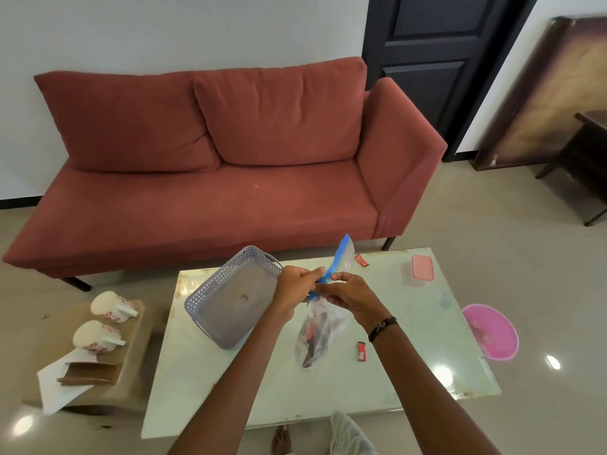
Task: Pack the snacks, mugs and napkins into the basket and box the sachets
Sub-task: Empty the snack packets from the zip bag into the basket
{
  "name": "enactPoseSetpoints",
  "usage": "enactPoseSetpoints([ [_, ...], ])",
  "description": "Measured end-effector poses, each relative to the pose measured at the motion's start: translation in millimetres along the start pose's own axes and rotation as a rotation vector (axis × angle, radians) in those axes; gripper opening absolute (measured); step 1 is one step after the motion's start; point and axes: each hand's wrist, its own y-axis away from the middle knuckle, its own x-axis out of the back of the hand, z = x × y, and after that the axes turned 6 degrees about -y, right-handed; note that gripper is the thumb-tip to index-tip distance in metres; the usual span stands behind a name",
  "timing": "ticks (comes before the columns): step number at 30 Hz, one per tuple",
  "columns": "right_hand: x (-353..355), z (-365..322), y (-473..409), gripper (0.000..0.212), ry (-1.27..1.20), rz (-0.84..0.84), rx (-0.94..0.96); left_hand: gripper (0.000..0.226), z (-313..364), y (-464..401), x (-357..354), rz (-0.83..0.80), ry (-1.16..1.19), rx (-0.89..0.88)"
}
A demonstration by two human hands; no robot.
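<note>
Both hands work above the middle of the table (410,326). The left hand (294,284) pinches the blue seal strip of a clear zip bag (320,333) from the 9 o'clock side; the right hand (349,293) pinches the same strip from the 3 o'clock side, fingers curled on it. The bag hangs from the strip toward 6 o'clock of the hands, its lower end at or near the table top, and holds dark and red snack packets; a loose end of the strip stands up toward 1 o'clock. The grey perforated basket (210,290) sits on the table at 9 o'clock of the hands, just beside the left wrist. One red sachet (361,351) lies on the table at 5 o'clock of the right hand, near the bag; a second red sachet (362,260) lies at 1 o'clock, near the far edge. A pink-lidded box (423,267) stands at 2 o'clock, well apart from the hands. On a low stool (138,343) at 9 o'clock of the table lie two flowered mugs (98,323) on their sides, with white napkins (57,385) and a brown holder (90,374) nearer the camera.
</note>
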Motion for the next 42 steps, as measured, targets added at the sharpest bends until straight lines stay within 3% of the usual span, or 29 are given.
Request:
enactPoseSetpoints([
  [4, -7, 4, 4, 0.033, 0.065, 0.001, -0.008, 0.022, -6, 2, 7, -0.036, -0.048, -0.024],
  [9, -3, 7, 8, 0.052, 0.076, -0.051, -0.047, 0.020, -9, 11, 15, -0.156, 0.080, 0.034],
  [13, -3, 11, 14, 0.044, -0.011, -0.098, -0.065, 0.017, -14, 12, 21, -0.192, 0.134, 0.062],
  [16, -6, 13, 16, 0.038, -0.126, -0.090, -0.094, 0.012, -14, 14, 23, -0.156, 0.136, 0.045],
  [20, -12, 19, 21, 0.034, -0.153, -0.021, -0.076, 0.013, -20, 12, 20, 0.009, -0.053, -0.041],
  [24, -13, 17, 23, 0.023, 0.263, 0.073, 0.025, 0.019, -25, 17, 11, 0.118, -0.284, -0.170],
  [28, -18, 12, 23, 0.030, 0.666, -0.010, -0.015, 0.019, -22, 29, 1, 0.251, -0.374, -0.236],
  [30, -19, 12, 24, 0.023, 0.873, -0.015, 0.083, 0.019, -23, 32, -2, 0.263, -0.385, -0.273],
  [32, -21, 13, 25, 0.022, 0.996, 0.031, 0.196, 0.017, -25, 31, -4, 0.154, -0.413, -0.236],
  [37, -22, 11, 24, 0.010, 1.008, 0.033, 0.302, 0.025, -23, 16, 8, -0.387, -0.356, 0.053],
  [39, -21, 11, 23, 0.005, 1.013, 0.046, 0.295, 0.025, -21, 15, 8, -0.398, -0.380, -0.007],
  [42, -15, 6, 19, 0.020, 0.949, -0.016, 0.142, 0.023, -27, 18, 2, -0.260, -0.347, -0.118],
])
